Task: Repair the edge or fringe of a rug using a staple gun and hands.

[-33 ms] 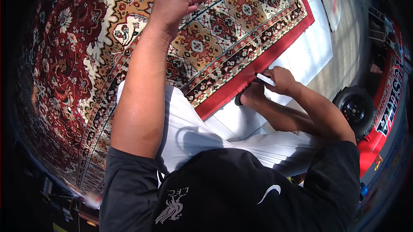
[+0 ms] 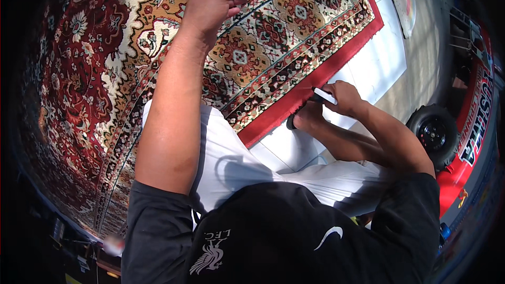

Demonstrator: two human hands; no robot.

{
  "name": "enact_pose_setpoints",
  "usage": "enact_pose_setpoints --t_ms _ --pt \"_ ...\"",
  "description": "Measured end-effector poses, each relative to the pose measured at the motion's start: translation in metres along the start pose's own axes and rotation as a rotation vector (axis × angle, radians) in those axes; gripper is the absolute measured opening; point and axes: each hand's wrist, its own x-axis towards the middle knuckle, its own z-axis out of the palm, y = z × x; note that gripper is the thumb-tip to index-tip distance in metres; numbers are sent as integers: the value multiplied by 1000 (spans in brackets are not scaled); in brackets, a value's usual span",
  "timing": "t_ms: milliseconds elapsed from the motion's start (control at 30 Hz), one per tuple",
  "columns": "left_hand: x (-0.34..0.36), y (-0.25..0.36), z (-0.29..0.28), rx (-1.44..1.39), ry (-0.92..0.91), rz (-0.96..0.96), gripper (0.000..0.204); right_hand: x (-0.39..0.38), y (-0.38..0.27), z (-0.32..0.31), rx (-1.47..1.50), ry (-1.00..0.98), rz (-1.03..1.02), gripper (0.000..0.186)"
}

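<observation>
A large patterned rug (image 2: 242, 55) in red, cream, gold and black lies before me, with a plain red border (image 2: 273, 121). Over its pattern, my left hand (image 2: 213, 7) is held out with loosely bent fingers and the thumb apart; no object shows in it. My right hand (image 2: 344, 97) is at the rug's red edge, closed around a slim white tool with a dark end (image 2: 325, 95). The dark end points at the border; whether it touches is too small to tell. Just beneath that hand is my foot (image 2: 309, 115) in dark footwear, close to the edge.
White floor tiles (image 2: 379, 63) run along the rug's right side. Farther right stands a red ride-on toy vehicle (image 2: 460, 173) with a black wheel (image 2: 433, 133). A pale curved panel with a pink stripe (image 2: 400, 0) is at the upper right. Dark clutter lies at lower left.
</observation>
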Motion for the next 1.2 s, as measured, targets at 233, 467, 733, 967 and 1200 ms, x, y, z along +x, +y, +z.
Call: enact_pose_setpoints --t_ms 233,467,733,967,1200 --pt "10 -2 11 2 22 -48 41 -7 29 -10 136 350 -267 42" --pt "18 -6 26 32 -23 -83 38 -22 53 -32 248 415 -88 38" --pt "24 -15 22 135 17 -168 41 -36 78 -29 209 195 162 45" --pt "37 -29 34 181 6 -220 40 -28 87 3 444 63 222 47" --pt "40 -40 66 271 -111 -255 39 -29 102 -3 292 306 144 29"
